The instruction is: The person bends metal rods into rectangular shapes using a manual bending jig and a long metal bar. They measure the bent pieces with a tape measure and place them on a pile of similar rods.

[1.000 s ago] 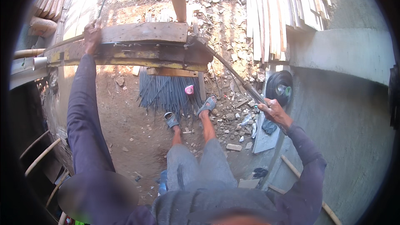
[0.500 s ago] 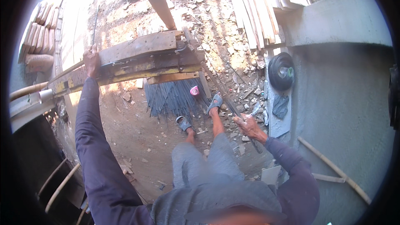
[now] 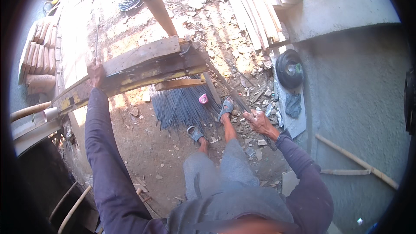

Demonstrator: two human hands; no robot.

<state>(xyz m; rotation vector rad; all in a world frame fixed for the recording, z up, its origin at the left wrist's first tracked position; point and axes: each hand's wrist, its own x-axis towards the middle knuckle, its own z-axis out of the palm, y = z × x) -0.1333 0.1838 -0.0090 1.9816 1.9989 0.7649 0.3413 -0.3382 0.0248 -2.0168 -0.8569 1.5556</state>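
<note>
- The person's left hand (image 3: 96,74) is at the left part of a long wooden beam (image 3: 143,58), its fingers curled closed around the lower end of a thin rod (image 3: 97,39) that points away from the person.
- The right hand (image 3: 261,123) has its fingers wrapped firmly around a long dark bar (image 3: 237,97), which slants up and leftward to the beam's right end.
- The beam lies crosswise in front of the person, tilted in view, with worn yellow paint along its near side.
- A thick round post (image 3: 154,6) stands at the beam's far side, near its right end.
- Just below the beam, a short timber piece (image 3: 180,84) sits above a spread of dark rods (image 3: 175,110) lying on the ground.
- A pink tape measure (image 3: 203,99) rests upon those rods, near the person's sandals (image 3: 225,109).
- To the right, a black coil (image 3: 289,70) lies on a pale board (image 3: 296,123), beside a wall.
- Farther away are stacked planks (image 3: 249,13) and a wire coil (image 3: 131,3).
</note>
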